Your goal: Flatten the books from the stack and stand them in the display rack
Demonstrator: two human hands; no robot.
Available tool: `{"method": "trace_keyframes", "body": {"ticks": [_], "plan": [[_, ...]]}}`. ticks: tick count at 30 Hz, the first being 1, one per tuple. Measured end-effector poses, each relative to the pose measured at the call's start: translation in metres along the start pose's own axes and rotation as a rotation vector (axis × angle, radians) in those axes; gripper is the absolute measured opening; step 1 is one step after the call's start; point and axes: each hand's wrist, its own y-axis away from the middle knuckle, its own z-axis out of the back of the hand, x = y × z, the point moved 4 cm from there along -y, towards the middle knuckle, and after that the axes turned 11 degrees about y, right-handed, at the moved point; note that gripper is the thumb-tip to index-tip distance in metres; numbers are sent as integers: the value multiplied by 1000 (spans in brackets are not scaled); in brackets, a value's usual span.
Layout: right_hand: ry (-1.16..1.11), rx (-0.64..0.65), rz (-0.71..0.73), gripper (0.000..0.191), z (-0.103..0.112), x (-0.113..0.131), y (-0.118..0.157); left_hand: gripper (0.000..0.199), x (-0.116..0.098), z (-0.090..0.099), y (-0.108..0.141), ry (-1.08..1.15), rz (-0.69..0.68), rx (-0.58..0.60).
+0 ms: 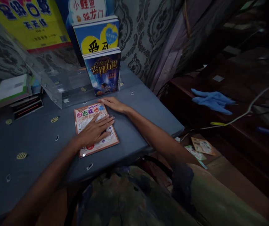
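The book (pixel 85 118) lies on the tabletop (pixel 127 131), left of the frame's centre. The left hand (pixel 94 130) rests flat upon it, perhaps to steady it; whether the right hand (pixel 113 104), at its top edge, grips, I cannot tell.

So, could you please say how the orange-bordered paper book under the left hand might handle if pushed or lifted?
The orange-bordered paper book looks thin, so probably light. Its papery look suggests some flex. Lying flat, it seems unlikely to tip.
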Motion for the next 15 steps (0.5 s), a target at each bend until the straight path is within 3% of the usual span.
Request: {"method": "trace_keyframes", "body": {"ticks": [15], "plan": [[58,-12,28,52,1,3,2,52,-48,-18,27,3,-123,60]]}}
